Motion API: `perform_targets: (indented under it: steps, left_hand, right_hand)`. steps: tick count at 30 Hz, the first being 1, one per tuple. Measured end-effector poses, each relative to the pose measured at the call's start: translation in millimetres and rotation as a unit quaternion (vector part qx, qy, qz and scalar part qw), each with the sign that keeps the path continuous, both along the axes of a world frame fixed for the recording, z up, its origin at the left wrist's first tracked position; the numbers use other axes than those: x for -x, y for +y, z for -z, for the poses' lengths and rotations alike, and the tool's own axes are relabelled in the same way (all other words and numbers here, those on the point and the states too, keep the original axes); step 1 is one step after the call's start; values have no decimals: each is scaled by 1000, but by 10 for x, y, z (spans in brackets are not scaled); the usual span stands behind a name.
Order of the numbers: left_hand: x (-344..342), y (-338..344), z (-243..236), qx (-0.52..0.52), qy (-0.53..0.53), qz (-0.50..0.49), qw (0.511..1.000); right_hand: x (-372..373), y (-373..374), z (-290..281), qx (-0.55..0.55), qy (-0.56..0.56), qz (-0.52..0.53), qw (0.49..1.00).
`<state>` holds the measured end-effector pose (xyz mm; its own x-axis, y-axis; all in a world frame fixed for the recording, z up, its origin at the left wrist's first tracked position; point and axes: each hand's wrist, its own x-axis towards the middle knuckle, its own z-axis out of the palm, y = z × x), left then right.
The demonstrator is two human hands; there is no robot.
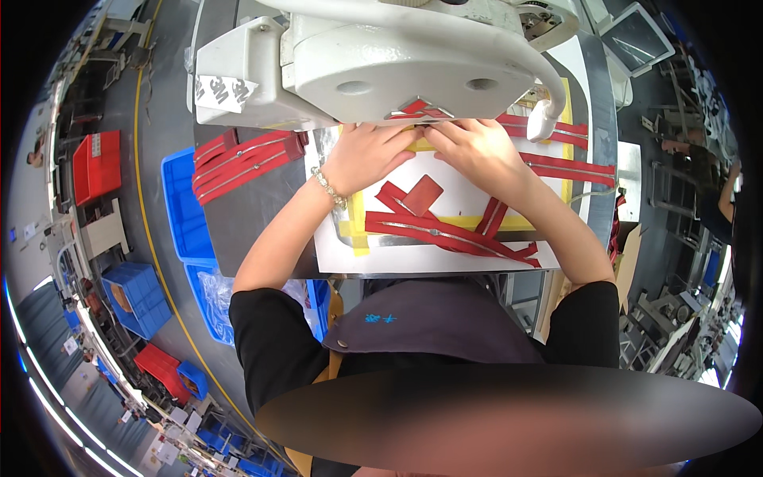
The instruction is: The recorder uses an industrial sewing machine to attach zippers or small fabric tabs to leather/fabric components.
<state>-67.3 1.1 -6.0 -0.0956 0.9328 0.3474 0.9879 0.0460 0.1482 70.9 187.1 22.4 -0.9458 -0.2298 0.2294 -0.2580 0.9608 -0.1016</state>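
Note:
My left hand (369,153) and my right hand (481,157) meet under the front edge of a pale sewing machine head (405,67). Their fingers are bent and drawn together, thumbs inward. The machine hides the fingertips, so what they hold cannot be made out. Just above them shows a red piece with a silvery angled edge (421,106). Closer to my body, a small red rectangular patch (423,195) rests over crossed red strips. A red zipper (453,235) with a metallic line of teeth lies across the white, yellow-taped work board (340,259).
More red zippers lie left of my left arm (250,167) and right of my right hand (568,168). A blue bin (181,207) stands beside the table's left side, another with clear plastic (214,298) below it. A white curved machine part (543,119) hangs near my right hand.

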Motion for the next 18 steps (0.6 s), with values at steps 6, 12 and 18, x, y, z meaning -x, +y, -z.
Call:
perform_targets:
  steps: [6,12,18]
  left_hand:
    - [106,-246,27,28,-84,-60,994]
    - [415,-453,-40,5,-207,-76,975]
    - [444,-552,-32,-89,-139,-147,975]
  right_hand:
    - [-15,-12,-10,-19,7,1,1000]
    - [-19,11,39,-11,3,0,1000]
    - [-7,3,53,-3,9,7,1000]
